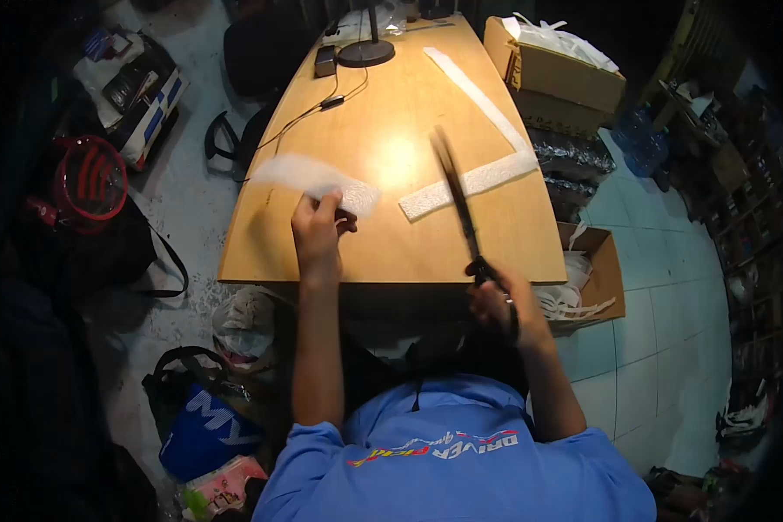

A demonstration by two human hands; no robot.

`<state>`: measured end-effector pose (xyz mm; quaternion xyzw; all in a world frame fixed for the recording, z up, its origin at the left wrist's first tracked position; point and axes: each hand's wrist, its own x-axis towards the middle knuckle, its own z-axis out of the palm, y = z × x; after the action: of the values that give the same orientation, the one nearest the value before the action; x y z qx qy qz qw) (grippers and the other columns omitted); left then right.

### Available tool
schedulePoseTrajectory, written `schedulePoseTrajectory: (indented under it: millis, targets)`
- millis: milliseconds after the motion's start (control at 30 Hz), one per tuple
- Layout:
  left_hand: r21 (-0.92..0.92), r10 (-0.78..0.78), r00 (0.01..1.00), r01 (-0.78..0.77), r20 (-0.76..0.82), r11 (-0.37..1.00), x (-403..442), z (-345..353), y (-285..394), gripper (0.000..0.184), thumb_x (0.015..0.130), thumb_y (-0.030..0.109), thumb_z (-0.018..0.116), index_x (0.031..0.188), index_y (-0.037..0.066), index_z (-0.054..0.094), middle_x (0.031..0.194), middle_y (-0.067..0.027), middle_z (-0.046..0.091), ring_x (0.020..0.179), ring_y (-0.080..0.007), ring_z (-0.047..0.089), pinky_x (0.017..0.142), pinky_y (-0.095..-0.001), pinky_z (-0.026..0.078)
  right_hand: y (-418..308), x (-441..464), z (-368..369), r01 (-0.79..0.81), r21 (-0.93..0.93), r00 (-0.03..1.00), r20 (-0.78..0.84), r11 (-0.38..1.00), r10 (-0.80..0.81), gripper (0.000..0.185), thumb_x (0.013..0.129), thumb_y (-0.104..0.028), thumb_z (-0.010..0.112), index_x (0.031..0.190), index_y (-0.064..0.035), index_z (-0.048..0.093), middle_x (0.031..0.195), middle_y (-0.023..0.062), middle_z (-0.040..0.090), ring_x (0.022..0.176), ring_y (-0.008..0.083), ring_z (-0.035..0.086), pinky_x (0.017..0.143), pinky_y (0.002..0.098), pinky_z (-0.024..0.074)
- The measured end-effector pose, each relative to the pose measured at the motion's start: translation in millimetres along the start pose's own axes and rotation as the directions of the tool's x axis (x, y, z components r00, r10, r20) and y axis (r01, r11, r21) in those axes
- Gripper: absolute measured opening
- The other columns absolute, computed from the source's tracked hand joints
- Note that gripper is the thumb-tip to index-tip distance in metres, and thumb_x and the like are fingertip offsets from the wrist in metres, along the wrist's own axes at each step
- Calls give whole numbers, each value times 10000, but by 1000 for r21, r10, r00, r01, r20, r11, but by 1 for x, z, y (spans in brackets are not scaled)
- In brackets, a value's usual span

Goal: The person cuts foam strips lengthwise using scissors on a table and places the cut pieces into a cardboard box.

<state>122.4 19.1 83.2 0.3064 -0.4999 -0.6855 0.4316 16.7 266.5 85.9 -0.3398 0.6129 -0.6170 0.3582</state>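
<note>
While the left hand (320,224) pinches a white piece (357,198) over the tabletop (348,252), the right hand (500,300) is closed around the handles of black scissors (461,204), whose blades point forward from it. Ahead of the right hand lie the near strip (505,171) and the far strip (474,96), both white, and beside this hand, to its right, is an open cardboard box (613,265), lower than the tabletop.

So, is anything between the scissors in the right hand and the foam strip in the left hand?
Nothing upright is visible between the scissors and the held foam strip; only the end of a loose foam strip lies flat on the table there.
</note>
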Motion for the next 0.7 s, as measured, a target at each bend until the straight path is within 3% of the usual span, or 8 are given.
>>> schedulePoseTrajectory:
  millis: [33, 100, 267, 433, 467, 500, 567, 700]
  targets:
    - [70, 48, 995, -55, 88, 996, 9, 3, 1, 131, 842, 90, 526, 932, 2, 560, 770, -59, 579, 616, -133, 559, 550, -264, 470, 0, -6, -11, 38, -41, 998, -39, 998, -40, 495, 915, -437, 564, 1132, 3, 503, 761, 5, 523, 618, 52, 503, 527, 188, 409]
    - [185, 129, 950, -186, 284, 965, 27, 15, 3, 116, 839, 81, 514, 878, -10, 575, 730, -63, 574, 628, -140, 560, 564, -274, 464, 6, -13, -32, 15, 186, 986, -167, 982, 17, 532, 915, -471, 548, 1143, 5, 482, 749, 0, 492, 614, 51, 497, 509, 181, 394]
    - [491, -59, 783, -329, 620, 807, 57, 90, 8, 266, 766, 128, 521, 941, -63, 583, 774, -127, 608, 688, -205, 591, 627, -315, 467, 19, -40, -72, 77, 234, 931, -365, 969, 14, 619, 880, -552, 554, 1117, 11, 460, 698, -22, 430, 564, 48, 461, 468, 179, 356]
    - [657, -100, 668, -674, 737, 337, 81, 131, -38, 364, 746, 161, 488, 1001, -85, 571, 889, -284, 631, 812, -371, 635, 722, -405, 495, 34, -70, -81, 25, 248, 889, -448, 968, 92, 619, 872, -554, 566, 1098, 14, 466, 679, -19, 421, 540, 52, 459, 459, 188, 356]
    - [713, -191, 689, -653, 699, 254, 82, 131, -44, 376, 755, 178, 479, 1028, -67, 566, 926, -309, 626, 868, -406, 629, 757, -419, 491, 35, -73, -81, 22, 258, 885, -454, 966, 101, 617, 872, -553, 566, 1094, 14, 467, 676, -19, 420, 538, 53, 459, 458, 189, 358]
    - [764, -309, 719, -644, 623, 42, 74, 133, -43, 377, 766, 211, 497, 1031, -50, 562, 970, -279, 620, 910, -380, 614, 811, -423, 475, 36, -76, -82, 19, 266, 882, -458, 964, 109, 615, 872, -553, 565, 1090, 15, 468, 674, -19, 418, 536, 53, 459, 456, 190, 360]
    - [654, -150, 668, -744, 729, -135, 63, 126, -51, 411, 783, 275, 510, 1037, -42, 568, 1036, -243, 587, 962, -372, 574, 851, -435, 450, 39, -78, -88, 11, 271, 877, -465, 962, 121, 617, 869, -558, 566, 1078, 14, 473, 675, -17, 420, 539, 54, 463, 452, 190, 361]
    - [657, -81, 653, -751, 753, 64, 46, 130, -46, 439, 817, 339, 578, 1042, -37, 574, 1058, -217, 551, 971, -371, 547, 861, -440, 436, 40, -73, -90, 7, 226, 865, -490, 974, 108, 596, 870, -555, 571, 1056, 5, 486, 684, -16, 429, 541, 49, 465, 450, 187, 359]
